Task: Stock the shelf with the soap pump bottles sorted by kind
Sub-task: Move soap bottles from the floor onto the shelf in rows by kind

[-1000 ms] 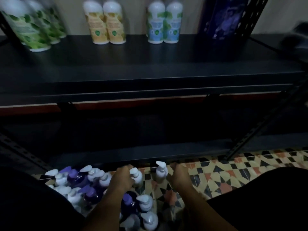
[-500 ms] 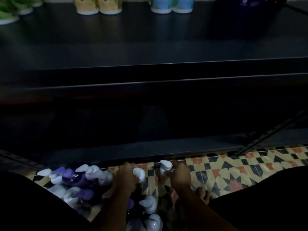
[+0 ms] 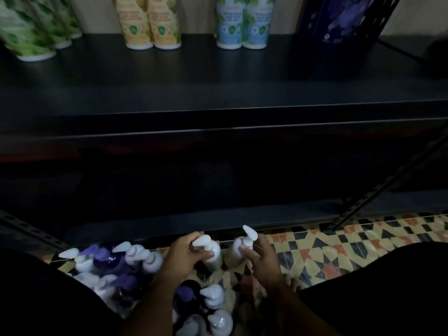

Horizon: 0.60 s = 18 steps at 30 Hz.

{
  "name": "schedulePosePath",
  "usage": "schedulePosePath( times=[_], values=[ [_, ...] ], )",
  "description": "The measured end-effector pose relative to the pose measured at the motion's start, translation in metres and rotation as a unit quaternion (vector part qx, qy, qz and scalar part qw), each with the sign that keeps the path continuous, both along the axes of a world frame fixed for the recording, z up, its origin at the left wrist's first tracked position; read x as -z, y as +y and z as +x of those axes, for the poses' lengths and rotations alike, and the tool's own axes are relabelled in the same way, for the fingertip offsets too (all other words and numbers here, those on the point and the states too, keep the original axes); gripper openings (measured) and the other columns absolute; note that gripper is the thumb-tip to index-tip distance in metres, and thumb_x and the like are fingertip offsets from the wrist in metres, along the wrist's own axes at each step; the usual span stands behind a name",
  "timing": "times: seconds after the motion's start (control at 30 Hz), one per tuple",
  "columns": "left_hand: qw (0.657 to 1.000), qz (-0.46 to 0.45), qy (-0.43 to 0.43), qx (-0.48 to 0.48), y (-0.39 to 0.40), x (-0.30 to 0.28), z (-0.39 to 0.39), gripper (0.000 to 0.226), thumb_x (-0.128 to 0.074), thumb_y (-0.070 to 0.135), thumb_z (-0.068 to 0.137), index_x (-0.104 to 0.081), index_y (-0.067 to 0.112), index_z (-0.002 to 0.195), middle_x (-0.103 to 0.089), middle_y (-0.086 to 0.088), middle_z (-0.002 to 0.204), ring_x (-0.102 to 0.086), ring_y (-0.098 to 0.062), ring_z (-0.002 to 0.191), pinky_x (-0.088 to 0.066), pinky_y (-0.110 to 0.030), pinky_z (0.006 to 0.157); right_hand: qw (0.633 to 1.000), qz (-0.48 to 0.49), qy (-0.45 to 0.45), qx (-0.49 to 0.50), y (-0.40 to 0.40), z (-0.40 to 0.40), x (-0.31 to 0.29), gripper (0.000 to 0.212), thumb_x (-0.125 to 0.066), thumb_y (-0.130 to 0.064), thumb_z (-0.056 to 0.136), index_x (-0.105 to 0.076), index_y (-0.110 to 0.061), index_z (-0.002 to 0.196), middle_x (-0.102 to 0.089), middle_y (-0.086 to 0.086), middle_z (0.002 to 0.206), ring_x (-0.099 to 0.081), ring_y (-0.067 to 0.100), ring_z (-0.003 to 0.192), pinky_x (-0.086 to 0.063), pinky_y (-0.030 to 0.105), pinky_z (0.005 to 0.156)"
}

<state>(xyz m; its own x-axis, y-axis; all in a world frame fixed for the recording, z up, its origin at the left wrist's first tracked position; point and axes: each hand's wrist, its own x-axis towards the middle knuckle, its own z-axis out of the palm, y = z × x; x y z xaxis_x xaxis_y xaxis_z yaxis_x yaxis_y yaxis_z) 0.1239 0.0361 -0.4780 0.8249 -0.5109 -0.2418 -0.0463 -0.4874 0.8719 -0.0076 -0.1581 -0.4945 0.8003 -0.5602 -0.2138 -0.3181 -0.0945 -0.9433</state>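
left hand (image 3: 184, 253) clamped on white pump bottle (image 3: 213, 255), right hand (image 3: 260, 257) curled round second bottle (image 3: 238, 251), both low at floor by shelf (image 3: 218, 93). lift by bodies, not pumps; check labels, match same-kind row.

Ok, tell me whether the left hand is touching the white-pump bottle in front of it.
Touching. The head view shows the left hand with fingers curled round the neck of the white-pump bottle.
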Motion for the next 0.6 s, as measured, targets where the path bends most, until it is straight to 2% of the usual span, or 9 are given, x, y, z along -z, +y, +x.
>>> schedulePosePath(
  times=[0.07, 0.13, 0.2, 0.27, 0.33, 0.4, 0.47, 0.53, 0.6],
  values=[
    [0.996, -0.061, 0.060, -0.002, -0.002, -0.018, -0.004, 0.025, -0.087, 0.008, 0.080, -0.071, 0.023, 0.093, -0.072, 0.017, 0.081, -0.064, 0.005, 0.080, -0.047, -0.011, 0.073, 0.999, 0.033, -0.019, -0.004, -0.002, -0.003, -0.016, 0.029, -0.071, -0.018, 0.096, -0.066, -0.030, 0.121, -0.072, -0.010, 0.101, -0.068, 0.010, 0.095, -0.054, 0.027, 0.077],
    [0.985, -0.114, 0.127, -0.010, -0.005, -0.034, -0.009, 0.034, -0.081, 0.009, 0.086, -0.068, 0.030, 0.110, -0.077, 0.009, 0.098, -0.070, -0.001, 0.096, -0.052, -0.014, 0.082, 0.997, 0.074, -0.027, 0.001, -0.004, -0.005, -0.035, 0.019, -0.070, -0.022, 0.097, -0.066, -0.026, 0.115, -0.072, -0.005, 0.102, -0.067, 0.013, 0.093, -0.051, 0.029, 0.074],
    [0.980, -0.123, 0.155, -0.014, -0.009, -0.048, -0.014, 0.032, -0.077, 0.016, 0.091, -0.064, 0.033, 0.115, -0.077, -0.002, 0.107, -0.071, -0.006, 0.100, -0.053, -0.016, 0.083, 0.993, 0.111, -0.042, 0.015, -0.004, -0.007, -0.051, 0.013, -0.070, -0.025, 0.098, -0.066, -0.023, 0.110, -0.072, 0.000, 0.102, -0.067, 0.012, 0.087, -0.050, 0.028, 0.071],
    [0.982, -0.124, 0.140, -0.018, -0.013, -0.059, -0.021, 0.018, -0.073, 0.025, 0.095, -0.066, 0.033, 0.110, -0.076, -0.006, 0.103, -0.070, -0.012, 0.095, -0.052, -0.019, 0.078, 0.989, 0.135, -0.057, 0.022, -0.002, -0.008, -0.069, 0.010, -0.069, -0.026, 0.098, -0.067, -0.022, 0.107, -0.071, 0.002, 0.095, -0.066, 0.010, 0.081, -0.051, 0.029, 0.069],
    [0.982, -0.140, 0.123, -0.025, -0.018, -0.070, -0.030, 0.007, -0.069, 0.038, 0.096, -0.069, 0.033, 0.101, -0.071, -0.007, 0.088, -0.065, -0.017, 0.083, -0.048, -0.030, 0.071, 0.988, 0.139, -0.058, 0.025, 0.002, -0.008, -0.082, 0.011, -0.067, -0.029, 0.099, -0.067, -0.021, 0.106, -0.069, 0.001, 0.088, -0.065, 0.010, 0.075, -0.051, 0.030, 0.067],
    [0.982, -0.148, 0.118, -0.021, -0.021, -0.078, -0.036, 0.020, -0.064, 0.051, 0.097, -0.067, 0.031, 0.100, -0.061, -0.007, 0.083, -0.057, -0.019, 0.077, -0.043, -0.036, 0.070, 0.989, 0.136, -0.052, 0.027, 0.006, -0.008, -0.091, 0.012, -0.066, -0.034, 0.100, -0.068, -0.023, 0.104, -0.067, 0.001, 0.085, -0.063, 0.011, 0.072, -0.049, 0.030, 0.067],
    [0.984, -0.140, 0.107, -0.016, -0.024, -0.085, -0.043, 0.025, -0.058, 0.056, 0.099, -0.063, 0.031, 0.101, -0.055, -0.005, 0.083, -0.053, -0.018, 0.077, -0.041, -0.036, 0.072, 0.988, 0.142, -0.053, 0.033, 0.012, -0.009, -0.097, 0.014, -0.065, -0.040, 0.099, -0.068, -0.026, 0.100, -0.066, 0.006, 0.087, -0.063, 0.021, 0.079, -0.048, 0.036, 0.073],
    [0.986, -0.134, 0.098, -0.028, -0.025, -0.088, -0.051, 0.028, -0.051, 0.056, 0.102, -0.060, 0.030, 0.098, -0.056, 0.001, 0.083, -0.055, -0.015, 0.080, -0.042, -0.035, 0.076, 0.986, 0.150, -0.059, 0.036, 0.019, -0.011, -0.101, 0.019, -0.063, -0.043, 0.100, -0.066, -0.025, 0.097, -0.061, 0.010, 0.086, -0.059, 0.026, 0.083, -0.047, 0.041, 0.076],
    [0.986, -0.133, 0.087, -0.051, -0.026, -0.090, -0.061, 0.033, -0.048, 0.058, 0.103, -0.057, 0.028, 0.095, -0.056, 0.004, 0.080, -0.055, -0.016, 0.079, -0.043, -0.036, 0.077, 0.989, 0.136, -0.050, 0.040, 0.025, -0.015, -0.104, 0.024, -0.056, -0.044, 0.103, -0.064, -0.022, 0.100, -0.061, 0.007, 0.089, -0.057, 0.024, 0.085, -0.046, 0.038, 0.077]
  ],
)
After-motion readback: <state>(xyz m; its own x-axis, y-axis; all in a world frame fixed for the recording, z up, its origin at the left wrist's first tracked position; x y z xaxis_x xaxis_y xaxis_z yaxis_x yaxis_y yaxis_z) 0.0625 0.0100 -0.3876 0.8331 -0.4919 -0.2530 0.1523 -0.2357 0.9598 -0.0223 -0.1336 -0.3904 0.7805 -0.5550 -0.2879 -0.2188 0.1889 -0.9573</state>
